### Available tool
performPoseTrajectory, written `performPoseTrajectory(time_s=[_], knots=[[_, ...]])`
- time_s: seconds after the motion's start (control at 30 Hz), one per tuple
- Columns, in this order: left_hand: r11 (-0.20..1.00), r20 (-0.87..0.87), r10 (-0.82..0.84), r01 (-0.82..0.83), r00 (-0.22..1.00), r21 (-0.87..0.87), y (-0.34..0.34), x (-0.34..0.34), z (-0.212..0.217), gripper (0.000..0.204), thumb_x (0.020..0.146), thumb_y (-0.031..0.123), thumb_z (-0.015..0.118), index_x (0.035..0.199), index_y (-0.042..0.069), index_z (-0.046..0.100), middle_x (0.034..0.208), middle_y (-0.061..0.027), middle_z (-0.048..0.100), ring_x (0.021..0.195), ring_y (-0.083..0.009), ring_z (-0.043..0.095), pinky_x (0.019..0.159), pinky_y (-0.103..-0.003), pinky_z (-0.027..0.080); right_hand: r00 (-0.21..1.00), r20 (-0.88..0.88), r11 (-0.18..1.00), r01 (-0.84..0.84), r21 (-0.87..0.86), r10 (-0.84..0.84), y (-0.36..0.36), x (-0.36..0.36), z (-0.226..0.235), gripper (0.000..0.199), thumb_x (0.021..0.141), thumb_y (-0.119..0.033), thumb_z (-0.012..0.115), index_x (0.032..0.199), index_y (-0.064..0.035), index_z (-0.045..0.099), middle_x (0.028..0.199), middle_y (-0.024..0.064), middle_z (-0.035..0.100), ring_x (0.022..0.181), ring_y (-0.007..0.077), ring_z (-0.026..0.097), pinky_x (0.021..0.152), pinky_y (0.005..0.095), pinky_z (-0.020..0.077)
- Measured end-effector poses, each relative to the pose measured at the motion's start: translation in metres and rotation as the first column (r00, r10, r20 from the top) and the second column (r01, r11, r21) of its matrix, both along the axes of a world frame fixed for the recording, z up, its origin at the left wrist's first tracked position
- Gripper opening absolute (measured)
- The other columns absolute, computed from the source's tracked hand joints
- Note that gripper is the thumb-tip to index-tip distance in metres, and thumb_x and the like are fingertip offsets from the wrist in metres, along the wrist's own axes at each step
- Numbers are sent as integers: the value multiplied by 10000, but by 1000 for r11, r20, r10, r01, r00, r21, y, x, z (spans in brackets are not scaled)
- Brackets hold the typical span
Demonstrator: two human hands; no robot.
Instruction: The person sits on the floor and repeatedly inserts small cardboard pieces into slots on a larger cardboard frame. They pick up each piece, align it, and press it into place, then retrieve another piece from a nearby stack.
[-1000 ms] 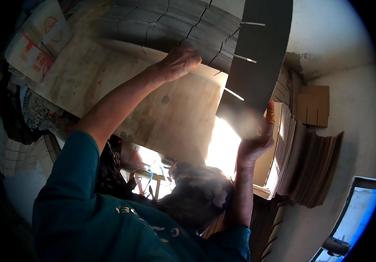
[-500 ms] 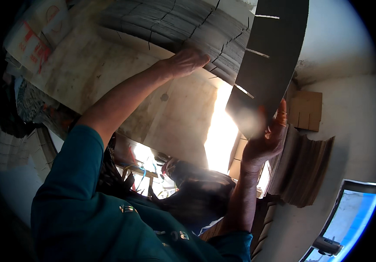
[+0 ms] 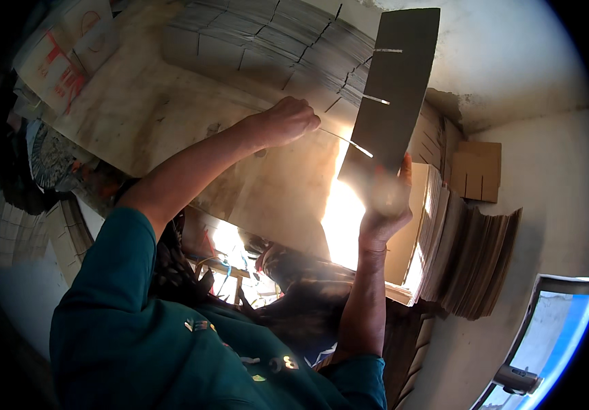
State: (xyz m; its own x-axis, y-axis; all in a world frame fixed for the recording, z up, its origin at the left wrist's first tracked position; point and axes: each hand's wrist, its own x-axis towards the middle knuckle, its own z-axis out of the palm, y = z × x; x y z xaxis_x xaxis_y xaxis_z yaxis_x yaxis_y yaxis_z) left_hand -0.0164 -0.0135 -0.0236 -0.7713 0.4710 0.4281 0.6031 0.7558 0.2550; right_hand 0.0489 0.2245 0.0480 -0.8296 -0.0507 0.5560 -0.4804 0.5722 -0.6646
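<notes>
My right hand [image 3: 387, 205] grips the lower end of a long grey cardboard piece [image 3: 393, 89], which stands up on the right side with several slots cut in from its left edge. To the left of it, my left hand [image 3: 288, 123] is closed in a pinch. A thin pale strip [image 3: 334, 135] runs from these fingers to the lowest slot; whether it is cardboard or a slim tool I cannot tell. Behind the hands, a stack of slotted grey cardboard [image 3: 274, 41] lies on the wooden board [image 3: 171, 123].
More cardboard sheets [image 3: 479, 263] stand in a stack at the right by the wall, below a small slotted brown piece [image 3: 475, 171]. A carton with red print [image 3: 62, 68] sits at the far left. Bright light falls past the board's right edge.
The cardboard piece and my right hand have moved left and a little down. My left hand has drawn slightly down from the stack, and the thin strip now spans from it to the slot.
</notes>
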Motion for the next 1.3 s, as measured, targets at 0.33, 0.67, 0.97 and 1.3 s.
performPoseTrajectory(time_s=[0.33, 0.67, 0.97, 1.3], knots=[[997, 116, 7, 3, 993, -81, 15, 18, 20, 67, 689, 22, 573, 652, -1, 522, 697, -172, 571, 767, -338, 587, 665, -436, 482, 980, -198, 998, -9, 55, 20, 2, -4, -6, 476, 860, 49, 595, 1314, -30, 472, 1219, 110, 604, 969, 125, 633, 797, 230, 516], [997, 23, -76, 75, 997, 14, 24, 34, 31, 100, 659, 11, 611, 651, 14, 512, 663, -123, 550, 708, -293, 573, 603, -409, 483, 991, -122, 984, -40, 175, 62, 2, -7, -7, 393, 875, -1, 583, 1254, -13, 480, 1176, 151, 599, 1026, 293, 615, 817, 330, 528], [997, -66, -25, 20, 998, -79, 23, 46, 36, 108, 651, 40, 622, 694, 4, 530, 696, -106, 565, 740, -247, 573, 578, -352, 509, 999, 9, 973, -44, 229, 43, -7, -4, -4, 356, 849, 44, 578, 1172, -10, 440, 1142, 162, 579, 965, 336, 603, 760, 377, 512], [994, -148, -78, 67, 986, -82, 47, 71, 57, 134, 637, 51, 629, 676, 26, 503, 655, -89, 514, 674, -216, 547, 553, -320, 491, 980, 180, 978, -116, 172, 85, -10, -13, -19, 303, 879, -6, 534, 1165, -44, 443, 1092, 149, 584, 828, 325, 619, 661, 397, 519]])
